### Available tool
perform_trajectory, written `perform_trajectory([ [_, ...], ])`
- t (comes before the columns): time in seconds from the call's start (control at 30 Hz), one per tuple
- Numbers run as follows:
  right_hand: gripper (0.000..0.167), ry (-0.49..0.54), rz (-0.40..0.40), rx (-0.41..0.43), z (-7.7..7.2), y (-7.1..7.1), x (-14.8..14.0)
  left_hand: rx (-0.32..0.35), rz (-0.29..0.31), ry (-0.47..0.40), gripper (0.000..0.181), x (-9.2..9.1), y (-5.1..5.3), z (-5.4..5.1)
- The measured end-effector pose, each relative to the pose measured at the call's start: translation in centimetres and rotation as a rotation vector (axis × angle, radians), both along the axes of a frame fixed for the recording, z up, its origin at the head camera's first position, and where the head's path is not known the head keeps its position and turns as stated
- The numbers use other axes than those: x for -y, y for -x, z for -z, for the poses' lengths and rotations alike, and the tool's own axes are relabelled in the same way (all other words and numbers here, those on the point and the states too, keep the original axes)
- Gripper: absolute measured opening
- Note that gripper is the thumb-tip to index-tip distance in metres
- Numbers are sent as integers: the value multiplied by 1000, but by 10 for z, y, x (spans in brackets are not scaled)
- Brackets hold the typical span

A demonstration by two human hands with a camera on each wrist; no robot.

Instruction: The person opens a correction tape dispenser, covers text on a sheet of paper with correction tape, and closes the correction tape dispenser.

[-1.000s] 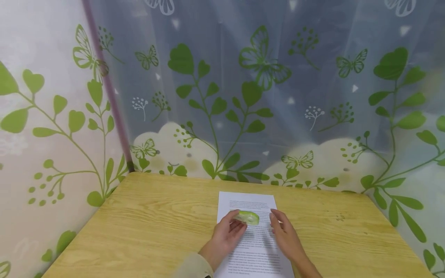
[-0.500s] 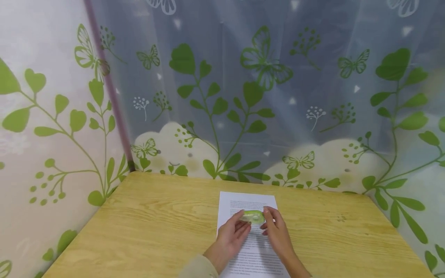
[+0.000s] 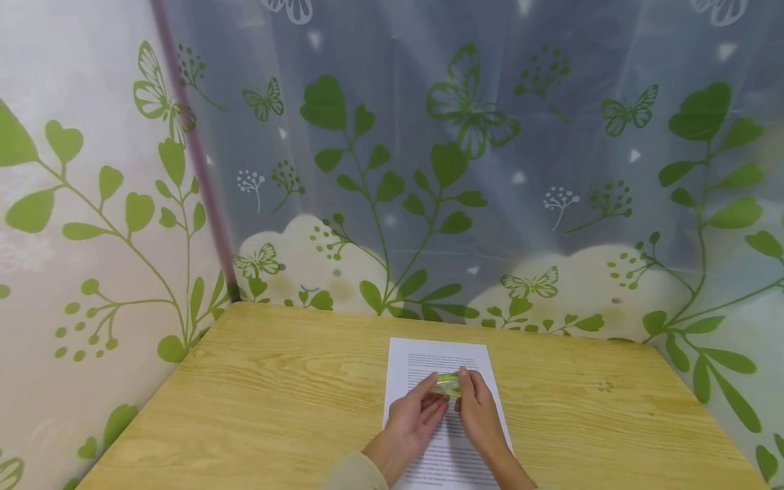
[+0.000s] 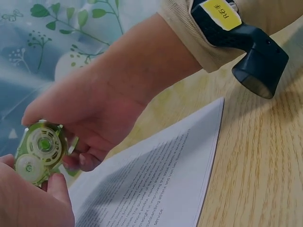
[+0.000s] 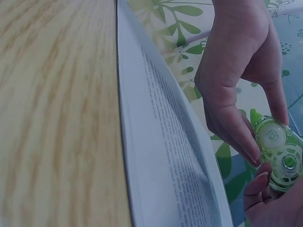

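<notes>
A see-through green correction-tape dispenser [image 3: 447, 385] is held above a printed sheet [image 3: 437, 350], pinched at its left end by my left hand [image 3: 412, 420] and at its right end by my right hand [image 3: 480, 410]. Two round reels show through the dispenser [image 4: 42, 144] in the left wrist view, with my left hand [image 4: 35, 201] at lower left and my right hand [image 4: 102, 106] above. The right wrist view has my left hand [image 5: 236, 71] reaching down to the dispenser [image 5: 279, 149], and my right hand [image 5: 277, 205] at its lower edge.
The paper lies on a light wooden table [image 3: 275, 381]. Behind the table hangs a curtain [image 3: 392, 170] printed with leaves and butterflies. A dark camera mount [image 4: 260, 61] with a yellow label sits on my right forearm.
My right hand has come in from the right and now grips the dispenser's right end. My left hand has shifted slightly right with the dispenser, which has turned a little.
</notes>
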State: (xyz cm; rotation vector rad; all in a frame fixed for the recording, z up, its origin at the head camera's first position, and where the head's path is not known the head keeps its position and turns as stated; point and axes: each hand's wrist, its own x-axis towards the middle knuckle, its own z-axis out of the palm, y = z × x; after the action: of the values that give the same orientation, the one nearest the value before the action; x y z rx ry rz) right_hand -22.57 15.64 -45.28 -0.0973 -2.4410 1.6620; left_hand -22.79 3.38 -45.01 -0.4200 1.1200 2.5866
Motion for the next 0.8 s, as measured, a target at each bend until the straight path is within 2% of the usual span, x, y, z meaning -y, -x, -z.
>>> perform_trajectory([
  [0.2,43,24,12,0,-1,1,4,10,4,10,46,-1,-1,0],
  [0.3,46,34,16,5,0,1,5,7,8,23,47,0,-1,0],
  [0.53,46,14,17,-46,-6,2,1,-33,22,72,56,6,-1,-3],
  [0.67,47,28,37,-62,-14,3,-6,-105,-38,105,53,16,5,-8],
  [0.8,49,35,41,-60,-20,3,-13,-196,-112,220,45,27,15,-12],
])
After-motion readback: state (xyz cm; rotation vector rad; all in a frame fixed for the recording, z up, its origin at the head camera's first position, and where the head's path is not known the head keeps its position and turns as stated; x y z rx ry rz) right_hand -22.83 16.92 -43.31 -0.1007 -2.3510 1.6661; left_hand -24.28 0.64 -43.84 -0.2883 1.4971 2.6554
